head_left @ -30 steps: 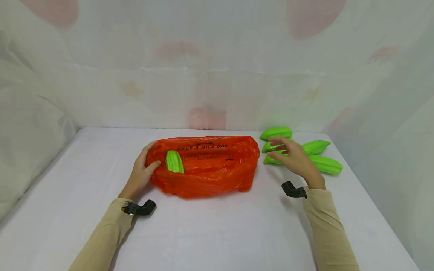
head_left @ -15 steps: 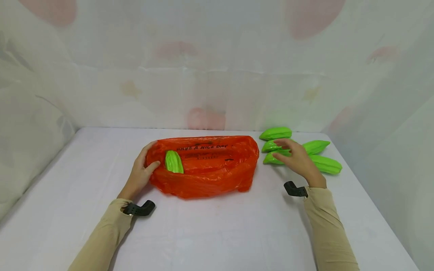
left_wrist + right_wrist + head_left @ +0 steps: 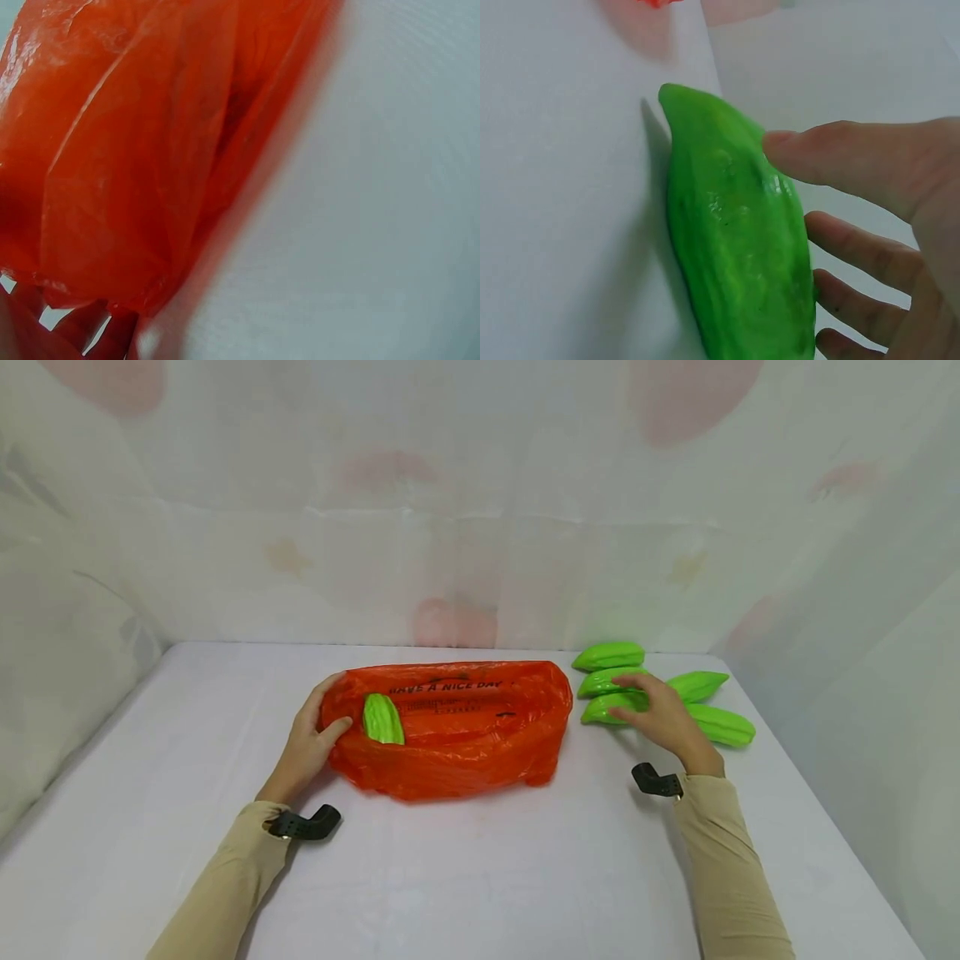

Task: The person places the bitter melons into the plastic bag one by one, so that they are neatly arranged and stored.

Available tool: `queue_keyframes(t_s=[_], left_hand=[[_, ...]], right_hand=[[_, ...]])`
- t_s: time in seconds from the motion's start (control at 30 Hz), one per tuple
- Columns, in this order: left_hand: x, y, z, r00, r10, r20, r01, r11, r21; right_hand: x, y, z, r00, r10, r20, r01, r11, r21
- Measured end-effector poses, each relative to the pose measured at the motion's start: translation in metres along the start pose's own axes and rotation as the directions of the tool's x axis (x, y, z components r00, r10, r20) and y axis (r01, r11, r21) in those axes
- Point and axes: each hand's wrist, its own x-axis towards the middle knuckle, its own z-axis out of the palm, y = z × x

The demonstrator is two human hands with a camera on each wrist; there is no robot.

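A red plastic bag (image 3: 450, 768) with black lettering lies with its mouth spread wide. At its left end my left hand (image 3: 303, 743) grips the rim, thumb over the mouth and fingers round the outer side. A ridged green bitter melon (image 3: 383, 720) sits inside the bag at that end. My right hand (image 3: 667, 718) is over a group of bitter melons on the right, thumb and fingers spread apart. Closest to it is the front-left bitter melon (image 3: 735, 225); whether the thumb touches it I cannot tell. Part of the melons is hidden behind the hand.
More bitter melons lie at the table's right back: one at the back (image 3: 609, 655), one in the middle row (image 3: 600, 682), two farther right (image 3: 720, 725). The white table (image 3: 480, 877) ends at a pale patterned cloth (image 3: 562, 568).
My right hand has shifted slightly to the right and lower over the bitter melons, its fingers still apart. The left hand and the bag have stayed nearly in place.
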Motion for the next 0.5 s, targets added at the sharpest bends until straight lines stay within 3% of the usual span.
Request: queue_keyframes(t_s=[0.5], left_hand=[[0.0005,-0.0024,-0.0006,0.999,0.037,-0.014,-0.037,0.999,-0.004]], right_hand=[[0.0013,0.0082,0.004,0.998,-0.031,0.048,0.036,0.992,-0.118]])
